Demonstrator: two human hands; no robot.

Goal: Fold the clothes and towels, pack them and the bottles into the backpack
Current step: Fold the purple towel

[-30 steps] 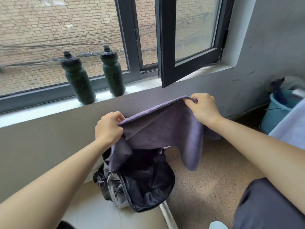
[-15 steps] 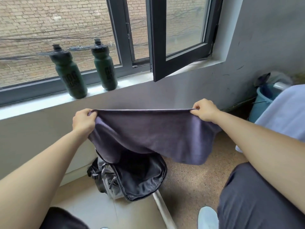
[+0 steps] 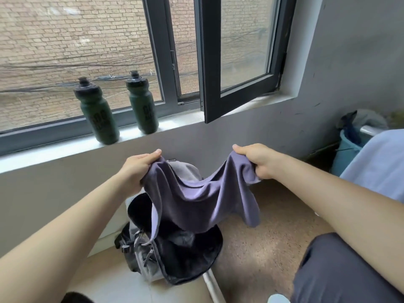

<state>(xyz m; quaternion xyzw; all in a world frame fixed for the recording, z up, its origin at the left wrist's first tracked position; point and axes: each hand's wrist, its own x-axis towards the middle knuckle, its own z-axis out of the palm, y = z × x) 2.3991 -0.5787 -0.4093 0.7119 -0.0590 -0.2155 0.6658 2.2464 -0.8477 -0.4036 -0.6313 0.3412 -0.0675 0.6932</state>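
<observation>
On sill (image 3: 185, 120), 2 bottles (image 3: 97, 115) (image 3: 143, 108); nearer, 1 towel (image 3: 196, 200).

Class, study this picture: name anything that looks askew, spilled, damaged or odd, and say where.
Nothing spilled or broken. Both bottles stand on the sill; their lean is probably the wide lens. Only dark scuffs mark the wall right of the window.

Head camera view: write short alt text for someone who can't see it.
The left hand and right hand grip a purple towel by its top edge, sagging between them above an open grey backpack on the floor. Behind, one dark green bottle stands beside a second bottle on the windowsill.
</observation>
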